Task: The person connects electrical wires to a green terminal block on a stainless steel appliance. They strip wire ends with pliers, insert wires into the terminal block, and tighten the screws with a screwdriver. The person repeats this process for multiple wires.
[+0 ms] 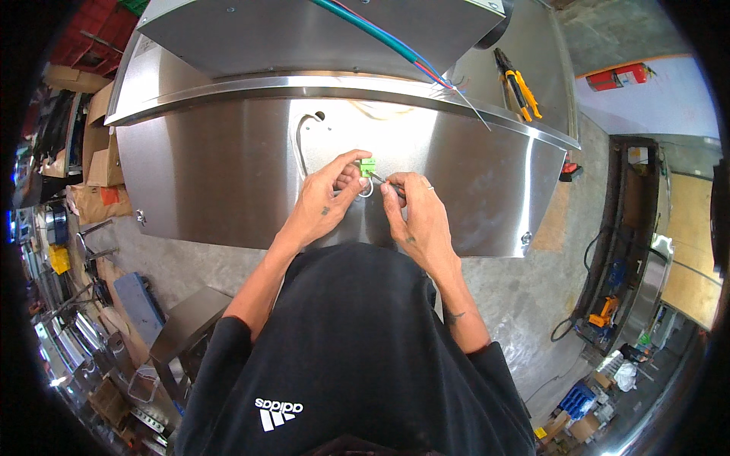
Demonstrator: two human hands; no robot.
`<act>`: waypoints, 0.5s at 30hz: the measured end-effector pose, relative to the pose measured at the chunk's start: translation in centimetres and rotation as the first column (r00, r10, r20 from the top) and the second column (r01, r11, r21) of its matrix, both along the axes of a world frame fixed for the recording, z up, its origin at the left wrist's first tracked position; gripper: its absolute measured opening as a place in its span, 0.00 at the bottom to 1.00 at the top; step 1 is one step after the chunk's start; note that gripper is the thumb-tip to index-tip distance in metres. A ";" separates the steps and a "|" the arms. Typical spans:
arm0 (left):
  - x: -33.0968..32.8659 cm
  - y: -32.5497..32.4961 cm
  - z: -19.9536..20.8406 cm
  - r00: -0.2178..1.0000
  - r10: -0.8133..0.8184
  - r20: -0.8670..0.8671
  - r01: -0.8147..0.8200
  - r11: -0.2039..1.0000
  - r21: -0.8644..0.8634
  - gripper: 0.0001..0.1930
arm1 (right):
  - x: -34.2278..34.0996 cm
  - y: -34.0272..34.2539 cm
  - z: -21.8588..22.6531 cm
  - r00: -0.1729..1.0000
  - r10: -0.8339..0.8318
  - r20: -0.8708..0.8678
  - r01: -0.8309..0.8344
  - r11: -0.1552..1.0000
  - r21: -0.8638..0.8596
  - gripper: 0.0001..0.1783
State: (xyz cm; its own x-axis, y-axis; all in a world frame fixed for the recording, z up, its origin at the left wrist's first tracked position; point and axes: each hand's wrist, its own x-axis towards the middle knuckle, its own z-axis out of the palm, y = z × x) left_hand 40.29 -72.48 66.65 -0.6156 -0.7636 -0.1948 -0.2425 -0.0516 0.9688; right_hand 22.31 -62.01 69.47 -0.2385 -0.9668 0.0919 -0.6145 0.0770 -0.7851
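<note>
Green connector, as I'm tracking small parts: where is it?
In the head view, the green connector is above centre, held by the left hand, with the right hand close on its right.

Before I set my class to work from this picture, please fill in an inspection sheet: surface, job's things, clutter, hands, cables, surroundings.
Surface: steel panel, shiny, with a dark hole toward its far side.
Job's things: small green connector; thin dark tool angled toward it, contact too small to confirm.
Clutter: yellow-and-black hand tool at the far right, beyond the panel's raised edge.
Hands: left hand holds the connector; right hand grips the thin tool.
Cables: white cable curving near the hole; teal cable with loose wires at its end.
Surroundings: cardboard boxes at left; red fire extinguisher at upper right; grey floor.
</note>
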 end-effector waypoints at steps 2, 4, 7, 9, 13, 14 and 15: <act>-0.2 -0.1 0.2 1.000 0.009 0.017 -0.008 0.999 -0.032 0.22 | -0.2 0.2 -0.7 0.999 -0.014 -0.047 0.013 0.999 -0.030 0.09; -0.4 -0.1 0.3 0.999 0.001 0.048 0.000 0.999 -0.038 0.22 | -0.2 0.4 -0.8 0.997 -0.018 -0.077 0.014 0.999 -0.044 0.09; -0.5 0.0 0.0 0.999 0.009 0.053 -0.003 0.994 -0.111 0.23 | 0.3 0.3 -0.8 0.994 -0.009 -0.113 0.003 0.999 -0.049 0.10; -0.4 0.1 -0.2 0.998 0.018 0.056 -0.010 0.989 -0.150 0.23 | 0.5 0.3 -0.9 0.988 -0.007 -0.157 -0.003 0.998 -0.063 0.10; -0.4 0.1 -0.1 0.996 0.027 0.085 -0.007 0.976 -0.218 0.23 | 0.5 0.2 -0.5 0.979 -0.004 -0.205 -0.015 0.996 -0.090 0.10; -0.4 0.2 -0.1 0.996 0.027 0.079 -0.007 0.971 -0.237 0.23 | 0.5 0.2 -0.6 0.978 -0.005 -0.207 -0.016 0.995 -0.100 0.10; -0.4 0.2 -0.1 0.997 0.027 0.073 -0.008 0.966 -0.257 0.23 | 0.6 0.2 -0.7 0.978 -0.007 -0.209 -0.016 0.994 -0.109 0.10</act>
